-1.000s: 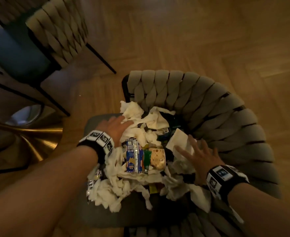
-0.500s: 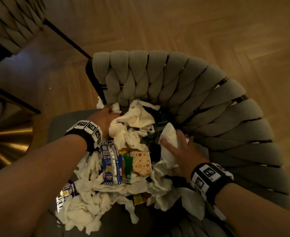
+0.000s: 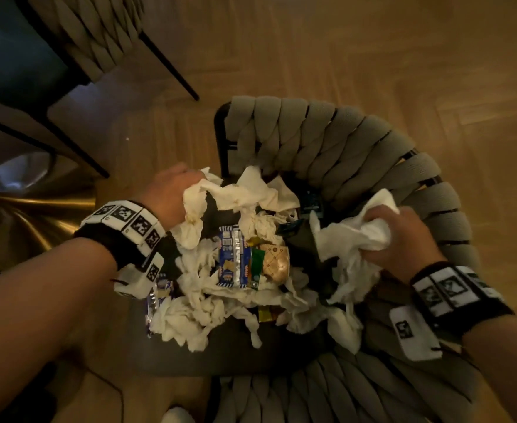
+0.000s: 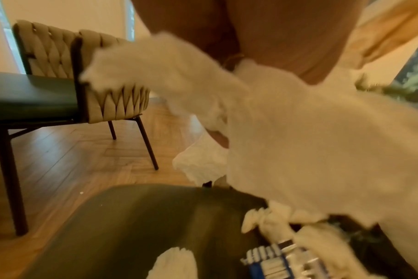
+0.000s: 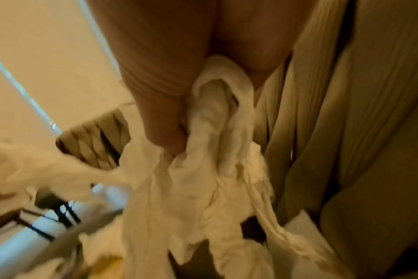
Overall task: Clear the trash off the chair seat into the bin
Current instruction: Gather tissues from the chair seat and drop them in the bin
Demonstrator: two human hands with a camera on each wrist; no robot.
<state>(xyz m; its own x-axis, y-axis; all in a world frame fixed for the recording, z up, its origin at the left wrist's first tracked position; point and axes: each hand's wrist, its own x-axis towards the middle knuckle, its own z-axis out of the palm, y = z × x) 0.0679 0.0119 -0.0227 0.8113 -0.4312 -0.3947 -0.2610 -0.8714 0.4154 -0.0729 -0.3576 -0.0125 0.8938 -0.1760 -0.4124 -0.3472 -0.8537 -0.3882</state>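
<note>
A heap of crumpled white tissues (image 3: 220, 306) and snack wrappers, among them a blue one (image 3: 232, 261), covers the dark chair seat (image 3: 251, 358). My left hand (image 3: 171, 193) grips a bunch of white tissue (image 3: 196, 203) at the heap's far left; the left wrist view shows that tissue (image 4: 298, 132) blurred under the palm. My right hand (image 3: 403, 236) grips a wad of tissue (image 3: 357, 236) at the heap's right side, lifted a little. In the right wrist view the fingers (image 5: 165, 122) curl round the tissue (image 5: 203, 151).
The chair's woven grey backrest (image 3: 357, 154) curves round behind and to the right of the heap. A second woven chair (image 3: 77, 35) stands at the upper left on the wood floor (image 3: 373, 50). A shiny gold object (image 3: 22, 215) lies at the left.
Both hands have gone from lying on the heap to clutching tissue. The right hand has raised its wad and drawn it rightward; the left hand has gathered tissue at the far left.
</note>
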